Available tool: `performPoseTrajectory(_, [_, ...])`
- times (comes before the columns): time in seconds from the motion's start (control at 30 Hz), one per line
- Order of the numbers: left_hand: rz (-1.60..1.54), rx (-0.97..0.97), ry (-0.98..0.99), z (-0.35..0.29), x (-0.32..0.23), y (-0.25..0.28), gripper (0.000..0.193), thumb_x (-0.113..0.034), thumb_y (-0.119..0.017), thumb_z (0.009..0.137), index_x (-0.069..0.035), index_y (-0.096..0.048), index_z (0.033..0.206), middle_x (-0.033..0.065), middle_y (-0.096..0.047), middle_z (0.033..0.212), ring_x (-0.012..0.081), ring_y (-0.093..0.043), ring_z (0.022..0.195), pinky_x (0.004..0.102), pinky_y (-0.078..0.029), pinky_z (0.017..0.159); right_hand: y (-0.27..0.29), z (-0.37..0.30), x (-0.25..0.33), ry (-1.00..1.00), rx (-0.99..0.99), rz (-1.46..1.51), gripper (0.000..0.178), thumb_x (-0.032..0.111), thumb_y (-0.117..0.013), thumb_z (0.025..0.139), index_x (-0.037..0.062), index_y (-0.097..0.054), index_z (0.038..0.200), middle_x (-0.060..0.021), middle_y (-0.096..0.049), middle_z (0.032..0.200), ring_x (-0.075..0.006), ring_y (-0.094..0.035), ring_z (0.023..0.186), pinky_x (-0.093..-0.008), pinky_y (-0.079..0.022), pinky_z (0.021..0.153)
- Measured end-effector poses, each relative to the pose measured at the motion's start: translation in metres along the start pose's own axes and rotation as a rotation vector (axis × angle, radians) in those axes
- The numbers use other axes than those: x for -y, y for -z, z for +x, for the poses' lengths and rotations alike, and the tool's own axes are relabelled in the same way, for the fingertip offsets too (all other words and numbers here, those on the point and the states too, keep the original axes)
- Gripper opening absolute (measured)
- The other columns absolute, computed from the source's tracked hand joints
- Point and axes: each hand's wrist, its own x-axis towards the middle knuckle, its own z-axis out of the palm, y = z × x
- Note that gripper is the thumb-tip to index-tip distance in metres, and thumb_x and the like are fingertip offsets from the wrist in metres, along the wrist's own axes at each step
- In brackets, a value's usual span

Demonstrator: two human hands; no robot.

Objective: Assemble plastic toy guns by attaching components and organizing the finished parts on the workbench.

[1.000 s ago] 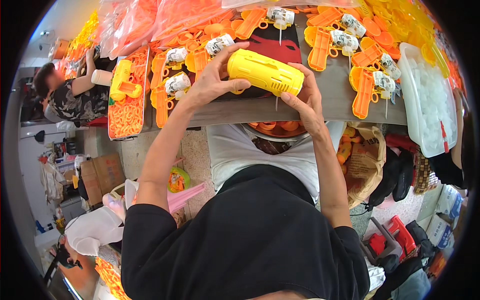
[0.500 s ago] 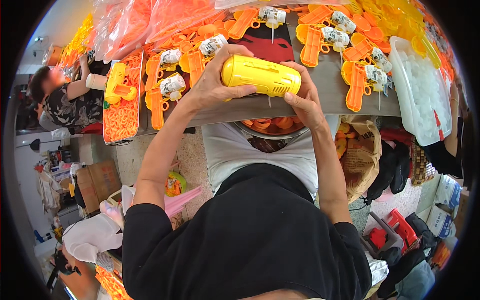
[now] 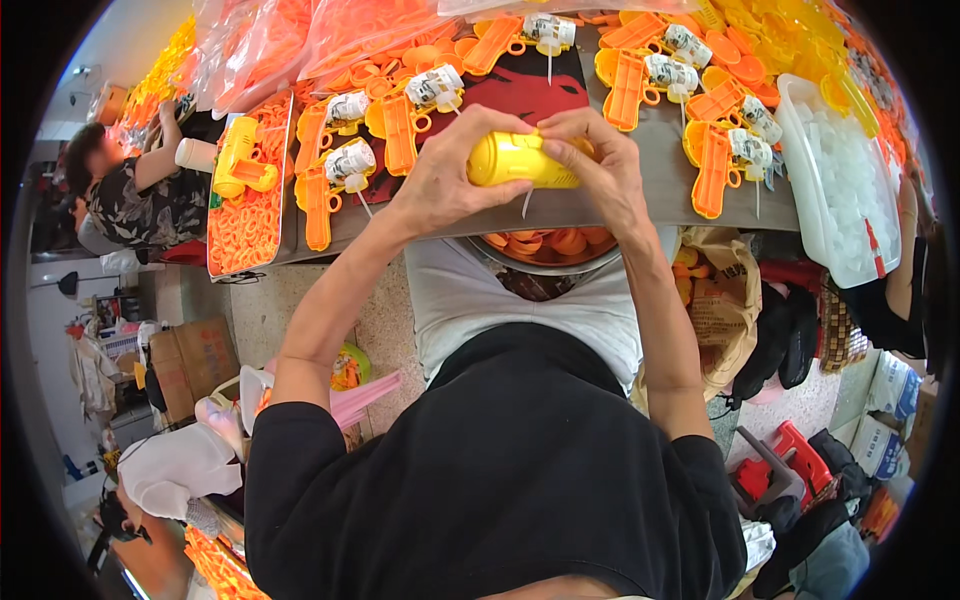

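Observation:
A yellow rounded plastic toy casing [image 3: 512,165] is held level above the table's near edge. Fingers and thumb of my left hand [image 3: 446,178] close round its left end. At the other end, my right hand [image 3: 607,172] grips it with the thumb across its upper side and hides much of that end. Around the hands lie several half-built orange and yellow toy guns, each with a white printed cylinder; one toy gun [image 3: 398,130] is just left of my left hand, another [image 3: 712,165] to the right.
An orange-filled tray [image 3: 243,250] with a yellow toy part on top stands left. At right is a clear tub [image 3: 835,215] of translucent pieces and a red pen. A bowl of orange parts [image 3: 555,250] sits at my lap. A co-worker [image 3: 140,195] sits at far left.
My right hand has shifted left along the casing, its thumb now lying over the top. The casing has turned slightly in my hands.

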Motion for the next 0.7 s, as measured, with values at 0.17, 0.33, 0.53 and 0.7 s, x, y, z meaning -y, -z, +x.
performPoseTrajectory(0.17, [0.028, 0.012, 0.067, -0.005, -0.004, 0.008, 0.062, -0.022, -0.085, 0.076, -0.008, -0.055, 0.128, 0.0105, -0.062, 0.123, 0.0278, -0.065, 0.111, 0.0377, -0.051, 0.095, -0.012, -0.009, 0.010, 0.037, -0.002, 0.069, 0.037, 0.004, -0.078, 0.083, 0.0023, -0.065, 0.118, -0.0101, -0.060, 0.130, -0.0184, -0.057, 0.122, -0.0330, -0.046, 0.103])
performPoseTrajectory(0.33, [0.120, 0.051, 0.083, -0.005, -0.002, 0.010, 0.060, -0.021, -0.084, 0.077, -0.007, -0.055, 0.126, 0.0109, -0.062, 0.119, 0.0313, -0.065, 0.107, 0.0383, -0.053, 0.089, -0.028, -0.004, 0.013, 0.159, 0.045, -0.247, 0.054, 0.006, -0.082, 0.076, 0.0052, -0.059, 0.126, -0.0128, -0.059, 0.133, -0.0250, -0.057, 0.123, -0.0362, -0.044, 0.105])
performPoseTrajectory(0.53, [0.109, 0.026, 0.076, -0.006, -0.004, 0.011, 0.059, -0.020, -0.083, 0.079, -0.006, -0.053, 0.127, 0.0124, -0.062, 0.118, 0.0304, -0.065, 0.107, 0.0371, -0.053, 0.090, -0.029, -0.001, 0.018, 0.179, 0.029, -0.334, 0.055, 0.012, -0.086, 0.074, 0.0055, -0.059, 0.121, -0.0125, -0.060, 0.130, -0.0246, -0.053, 0.126, -0.0366, -0.044, 0.104])
performPoseTrajectory(0.7, [-0.236, -0.055, 0.063, -0.011, -0.005, 0.021, 0.063, -0.010, -0.086, 0.075, -0.005, -0.053, 0.128, 0.0099, -0.061, 0.123, 0.0196, -0.060, 0.117, 0.0341, -0.048, 0.101, -0.004, -0.009, 0.022, -0.113, 0.060, -0.012, 0.068, 0.011, -0.088, 0.072, 0.0031, -0.057, 0.132, -0.0084, -0.063, 0.125, -0.0181, -0.060, 0.116, -0.0336, -0.048, 0.100])
